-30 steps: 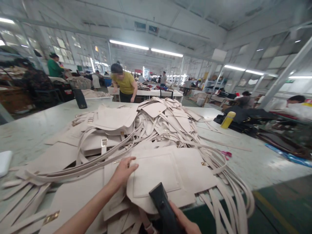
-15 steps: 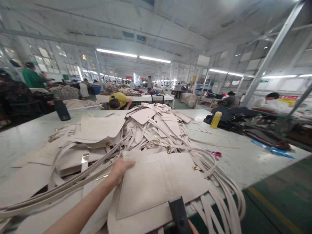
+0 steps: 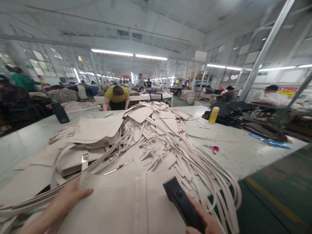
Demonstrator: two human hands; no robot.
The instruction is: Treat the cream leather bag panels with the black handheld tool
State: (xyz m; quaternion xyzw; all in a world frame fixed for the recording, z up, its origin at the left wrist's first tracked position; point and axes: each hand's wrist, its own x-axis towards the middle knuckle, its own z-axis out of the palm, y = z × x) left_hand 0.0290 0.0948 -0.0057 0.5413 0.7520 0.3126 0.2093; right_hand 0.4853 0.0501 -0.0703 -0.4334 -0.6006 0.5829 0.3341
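My left hand (image 3: 70, 196) pinches the upper left edge of a beige bag panel (image 3: 109, 195), thumb lying on top. The panel has stitched lines and a raised seam down its middle. In my right hand (image 3: 204, 214) is a black handheld tool (image 3: 179, 198) with a wide flat head, shaped like a hair clipper. Its head is over the right part of the panel; whether it touches cannot be made out. Behind the panel rises a heap of beige bag pieces (image 3: 138, 113) with long straps (image 3: 226, 185) hanging over the table's right edge.
Pink-handled scissors (image 3: 214, 149) lie right of the heap on the pale table (image 3: 229, 159). A yellow bottle (image 3: 213, 115) stands by dark bags (image 3: 231, 110) at the back right. A dark bottle (image 3: 60, 113) is at the back left. A person in yellow (image 3: 117, 97) bends beyond the table.
My left hand has drawn the panel nearer and to the left. The black tool and my right hand have come further into view. The person in yellow has raised their body.
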